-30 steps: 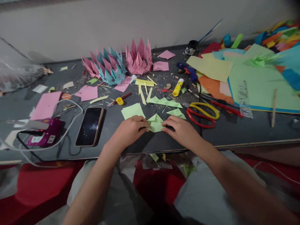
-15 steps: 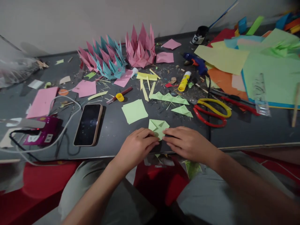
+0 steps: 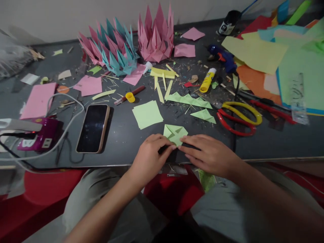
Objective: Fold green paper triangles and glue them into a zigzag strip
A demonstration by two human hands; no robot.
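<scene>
Between the left hand and the right hand, in the head view, the green paper is best kept flat while its creases are pressed evenly. Its near edge is pinched by the left; its right side is touched by the right, whether gripped cannot be told. It is placed just beyond both palms, over the counter.

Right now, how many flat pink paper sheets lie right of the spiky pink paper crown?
2: farther pink paper sheet, at the back; nearer pink paper sheet, just in front. Others could be hidden underneath.
</scene>
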